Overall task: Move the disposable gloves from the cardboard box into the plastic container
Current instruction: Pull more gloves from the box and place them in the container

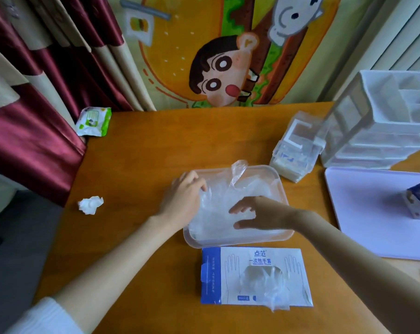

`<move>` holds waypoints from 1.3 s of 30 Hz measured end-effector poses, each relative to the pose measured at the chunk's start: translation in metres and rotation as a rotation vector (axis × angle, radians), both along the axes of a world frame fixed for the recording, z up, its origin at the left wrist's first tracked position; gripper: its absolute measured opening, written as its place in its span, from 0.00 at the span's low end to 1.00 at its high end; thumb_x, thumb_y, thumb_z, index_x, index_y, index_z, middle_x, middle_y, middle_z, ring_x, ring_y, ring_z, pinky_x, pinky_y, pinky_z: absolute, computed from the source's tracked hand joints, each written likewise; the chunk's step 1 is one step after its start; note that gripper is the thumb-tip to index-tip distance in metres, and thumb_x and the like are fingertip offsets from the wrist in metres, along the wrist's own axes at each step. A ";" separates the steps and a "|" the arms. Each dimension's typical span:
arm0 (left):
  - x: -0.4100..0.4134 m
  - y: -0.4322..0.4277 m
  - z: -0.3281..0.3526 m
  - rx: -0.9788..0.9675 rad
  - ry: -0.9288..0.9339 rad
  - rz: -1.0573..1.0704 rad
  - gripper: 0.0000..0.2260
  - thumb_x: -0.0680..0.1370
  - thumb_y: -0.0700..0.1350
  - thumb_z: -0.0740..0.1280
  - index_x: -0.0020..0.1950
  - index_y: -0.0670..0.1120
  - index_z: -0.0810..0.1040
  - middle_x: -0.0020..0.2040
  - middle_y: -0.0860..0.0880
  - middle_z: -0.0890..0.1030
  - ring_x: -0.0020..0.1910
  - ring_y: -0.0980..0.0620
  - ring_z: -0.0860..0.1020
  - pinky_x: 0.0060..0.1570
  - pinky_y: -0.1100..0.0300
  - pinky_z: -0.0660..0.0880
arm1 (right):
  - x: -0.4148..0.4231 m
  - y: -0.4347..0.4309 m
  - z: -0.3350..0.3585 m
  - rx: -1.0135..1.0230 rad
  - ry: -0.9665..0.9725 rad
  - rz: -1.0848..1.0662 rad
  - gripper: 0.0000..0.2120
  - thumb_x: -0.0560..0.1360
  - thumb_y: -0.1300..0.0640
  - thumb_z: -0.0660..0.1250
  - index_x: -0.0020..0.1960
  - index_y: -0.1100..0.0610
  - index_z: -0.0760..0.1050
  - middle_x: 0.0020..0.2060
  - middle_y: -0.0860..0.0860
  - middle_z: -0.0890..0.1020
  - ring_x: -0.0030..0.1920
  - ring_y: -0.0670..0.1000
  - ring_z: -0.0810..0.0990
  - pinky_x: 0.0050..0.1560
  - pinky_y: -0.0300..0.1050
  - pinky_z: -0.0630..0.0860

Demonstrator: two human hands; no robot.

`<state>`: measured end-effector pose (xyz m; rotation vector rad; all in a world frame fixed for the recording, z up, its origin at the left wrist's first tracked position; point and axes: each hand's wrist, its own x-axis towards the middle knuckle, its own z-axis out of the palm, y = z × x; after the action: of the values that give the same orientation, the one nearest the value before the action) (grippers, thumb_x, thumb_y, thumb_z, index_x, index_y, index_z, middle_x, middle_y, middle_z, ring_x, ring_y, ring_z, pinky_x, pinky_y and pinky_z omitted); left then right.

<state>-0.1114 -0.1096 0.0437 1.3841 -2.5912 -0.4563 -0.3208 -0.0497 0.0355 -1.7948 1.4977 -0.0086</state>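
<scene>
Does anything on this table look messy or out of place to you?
Yes, slightly. A crumpled tissue lies alone at the left of the table. One glove sticks up above the far rim of the plastic container, and loose gloves bulge out of the cardboard box, over its near edge.
</scene>
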 end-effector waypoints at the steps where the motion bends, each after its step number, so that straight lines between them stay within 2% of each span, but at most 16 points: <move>1: -0.005 0.000 -0.001 0.001 0.034 -0.022 0.13 0.79 0.34 0.58 0.59 0.45 0.75 0.59 0.49 0.72 0.59 0.50 0.69 0.53 0.61 0.67 | 0.001 -0.003 0.004 -0.059 -0.056 -0.052 0.18 0.74 0.47 0.68 0.62 0.50 0.75 0.57 0.43 0.78 0.55 0.43 0.76 0.59 0.38 0.72; 4: -0.022 0.008 -0.012 0.031 -0.058 -0.100 0.17 0.81 0.39 0.58 0.70 0.45 0.67 0.65 0.47 0.68 0.65 0.48 0.68 0.59 0.57 0.67 | 0.009 -0.010 0.005 -0.394 -0.119 -0.181 0.12 0.76 0.53 0.68 0.59 0.52 0.77 0.53 0.45 0.79 0.49 0.42 0.76 0.54 0.37 0.75; 6: -0.033 0.012 -0.027 0.054 -0.179 -0.099 0.20 0.82 0.42 0.58 0.74 0.44 0.61 0.69 0.45 0.64 0.67 0.47 0.66 0.64 0.56 0.64 | 0.014 -0.015 -0.002 -0.460 -0.023 -0.133 0.14 0.77 0.56 0.66 0.62 0.53 0.74 0.58 0.47 0.77 0.53 0.43 0.75 0.53 0.35 0.72; 10: -0.043 0.012 -0.059 0.160 -0.424 -0.096 0.24 0.80 0.41 0.60 0.75 0.43 0.56 0.75 0.40 0.56 0.72 0.41 0.58 0.70 0.50 0.59 | 0.015 -0.023 -0.035 -0.264 0.251 0.098 0.26 0.76 0.54 0.68 0.71 0.54 0.64 0.70 0.50 0.66 0.67 0.51 0.68 0.63 0.45 0.69; 13: -0.045 0.011 -0.073 0.189 -0.554 -0.099 0.26 0.79 0.38 0.61 0.75 0.43 0.55 0.77 0.38 0.51 0.74 0.36 0.54 0.71 0.47 0.58 | 0.008 -0.021 -0.053 -0.155 0.387 0.158 0.33 0.74 0.52 0.69 0.74 0.52 0.59 0.72 0.51 0.62 0.68 0.52 0.66 0.64 0.48 0.70; 16: -0.047 0.009 -0.083 0.240 -0.679 -0.125 0.30 0.80 0.40 0.61 0.78 0.43 0.50 0.77 0.36 0.45 0.75 0.34 0.50 0.72 0.45 0.55 | -0.001 -0.019 -0.063 -0.105 0.470 0.156 0.36 0.74 0.49 0.69 0.76 0.52 0.56 0.73 0.52 0.60 0.70 0.54 0.63 0.65 0.50 0.67; 23: -0.049 0.008 -0.094 0.274 -0.808 -0.154 0.34 0.81 0.44 0.61 0.79 0.44 0.42 0.77 0.35 0.40 0.76 0.33 0.47 0.72 0.46 0.56 | -0.013 -0.015 -0.072 -0.092 0.559 0.175 0.37 0.74 0.47 0.68 0.76 0.52 0.52 0.75 0.53 0.55 0.73 0.56 0.58 0.68 0.54 0.64; 30: -0.050 0.007 -0.097 0.216 -0.895 -0.174 0.35 0.80 0.46 0.63 0.79 0.46 0.44 0.77 0.36 0.42 0.76 0.34 0.50 0.70 0.48 0.61 | -0.008 -0.016 -0.075 -0.046 0.569 0.165 0.35 0.75 0.46 0.67 0.75 0.51 0.54 0.74 0.52 0.55 0.73 0.56 0.58 0.69 0.54 0.61; 33: -0.050 0.004 -0.083 0.199 -0.893 -0.200 0.33 0.79 0.47 0.64 0.78 0.45 0.50 0.77 0.36 0.49 0.74 0.36 0.57 0.69 0.48 0.63 | -0.008 -0.017 -0.064 -0.054 0.532 0.143 0.31 0.76 0.49 0.66 0.75 0.52 0.58 0.74 0.52 0.57 0.73 0.56 0.59 0.68 0.53 0.64; 36: -0.048 0.002 -0.060 0.123 -0.798 -0.219 0.27 0.79 0.45 0.64 0.75 0.43 0.59 0.73 0.38 0.62 0.70 0.40 0.64 0.67 0.50 0.63 | -0.007 -0.011 -0.044 -0.185 0.398 0.004 0.22 0.78 0.53 0.63 0.71 0.53 0.66 0.72 0.50 0.64 0.71 0.53 0.64 0.67 0.49 0.66; 39: -0.047 0.007 -0.037 -0.001 -0.579 -0.188 0.25 0.78 0.42 0.64 0.73 0.44 0.61 0.70 0.43 0.67 0.69 0.43 0.66 0.66 0.49 0.61 | -0.005 0.007 -0.031 -0.454 0.232 -0.134 0.14 0.80 0.56 0.60 0.64 0.54 0.74 0.62 0.50 0.75 0.62 0.52 0.73 0.58 0.48 0.72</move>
<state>-0.1583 -0.1028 0.0067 1.4469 -3.1924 -0.0756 -0.3262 -0.0429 0.0046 -2.0997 1.8948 -0.2305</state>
